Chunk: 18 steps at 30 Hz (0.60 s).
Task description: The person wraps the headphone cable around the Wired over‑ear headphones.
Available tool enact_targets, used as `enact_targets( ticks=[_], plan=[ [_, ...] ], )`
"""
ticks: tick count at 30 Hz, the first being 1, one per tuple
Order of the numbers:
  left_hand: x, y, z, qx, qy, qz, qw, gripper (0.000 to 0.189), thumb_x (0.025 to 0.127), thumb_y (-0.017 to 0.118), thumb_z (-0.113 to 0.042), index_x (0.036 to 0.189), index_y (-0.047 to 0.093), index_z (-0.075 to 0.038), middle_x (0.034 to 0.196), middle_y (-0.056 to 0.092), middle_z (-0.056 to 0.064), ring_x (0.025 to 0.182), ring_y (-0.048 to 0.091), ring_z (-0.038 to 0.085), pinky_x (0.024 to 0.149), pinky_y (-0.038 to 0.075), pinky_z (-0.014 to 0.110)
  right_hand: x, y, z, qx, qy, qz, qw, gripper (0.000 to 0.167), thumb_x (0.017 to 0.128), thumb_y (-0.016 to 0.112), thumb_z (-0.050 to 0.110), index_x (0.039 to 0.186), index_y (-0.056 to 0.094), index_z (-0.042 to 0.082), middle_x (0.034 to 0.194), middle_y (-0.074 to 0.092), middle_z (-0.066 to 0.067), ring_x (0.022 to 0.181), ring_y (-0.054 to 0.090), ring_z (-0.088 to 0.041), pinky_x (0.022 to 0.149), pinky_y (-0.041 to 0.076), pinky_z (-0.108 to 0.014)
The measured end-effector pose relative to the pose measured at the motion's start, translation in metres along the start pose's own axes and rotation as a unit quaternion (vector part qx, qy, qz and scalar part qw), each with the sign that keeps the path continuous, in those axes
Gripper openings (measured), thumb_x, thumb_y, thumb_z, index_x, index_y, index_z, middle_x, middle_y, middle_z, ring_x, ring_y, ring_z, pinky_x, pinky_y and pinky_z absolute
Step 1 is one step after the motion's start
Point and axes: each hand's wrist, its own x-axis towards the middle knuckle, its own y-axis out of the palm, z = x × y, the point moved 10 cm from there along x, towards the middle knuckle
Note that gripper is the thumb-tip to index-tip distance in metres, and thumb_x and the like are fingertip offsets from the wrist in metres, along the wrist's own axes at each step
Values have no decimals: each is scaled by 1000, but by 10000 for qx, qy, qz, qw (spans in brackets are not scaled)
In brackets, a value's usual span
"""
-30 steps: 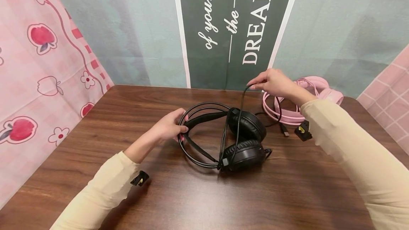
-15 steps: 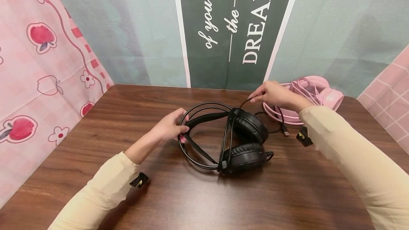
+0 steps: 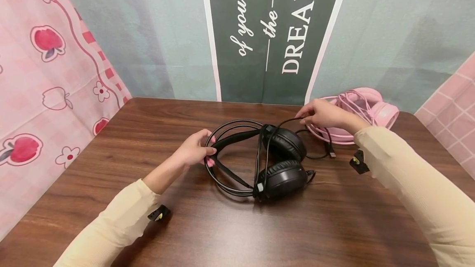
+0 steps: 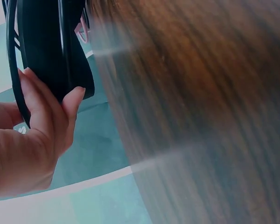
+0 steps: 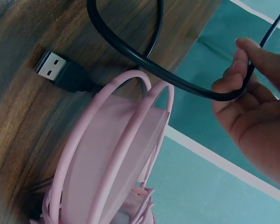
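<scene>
A black over-ear headset point(image 3: 283, 178) lies on the brown table, ear cups to the right, its cable looped across the cups. My left hand point(image 3: 194, 149) grips the top of its headband, thumb on the inner padded strap point(image 4: 46, 51) in the left wrist view. My right hand point(image 3: 323, 112) pinches the black cable point(image 5: 177, 81) behind the right-hand side of the cups. From there the cable runs back over the headset on one side. A USB plug point(image 5: 60, 70) on a black cable lies on the wood near that hand.
A pink headset point(image 3: 384, 114) with its own bundled pink cable sits at the back right, partly behind my right hand. The wooden table point(image 3: 208, 234) meets a printed cloth backdrop point(image 3: 167, 52) at its far edge. A pink patterned curtain point(image 3: 48, 106) hangs at the left.
My right hand has come down and a little to the right with the cable, lowering its raised loop over the ear cups. My left hand and the headset have shifted slightly left.
</scene>
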Motion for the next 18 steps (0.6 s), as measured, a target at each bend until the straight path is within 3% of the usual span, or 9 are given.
enact_targets(
  ticks=[6, 13, 18],
  plan=[
    [-2, -8, 3, -9, -40, -235, 9997, 21, 86, 50, 12, 101, 40, 1, 73, 50, 15, 49, 57, 13, 49, 53, 26, -4, -5, -5, 202, 41, -98, 9997, 11, 85, 60, 0, 94, 67, -1, 68, 57, -7, 54, 52, -16, 48, 44, -23],
    [-5, -5, 0, -7, 3, -187, 9998, 20, 86, 50, 11, 100, 40, 0, 67, 51, 13, 48, 57, 13, 48, 52, 26, -4, -13, 2, 340, 50, -323, 9989, 22, 89, 59, 9, 106, 65, -3, 59, 52, -4, 50, 47, -14, 47, 40, -23],
    [-7, 2, -4, -45, 106, -72, 9999, 19, 86, 49, 12, 99, 40, 0, 68, 49, 12, 47, 56, 13, 46, 51, 25, 1, -11, 18, -15, -266, -190, 9995, 27, 92, 56, 15, 112, 63, -1, 85, 64, -11, 67, 52, -17, 59, 44, -28]
  ],
)
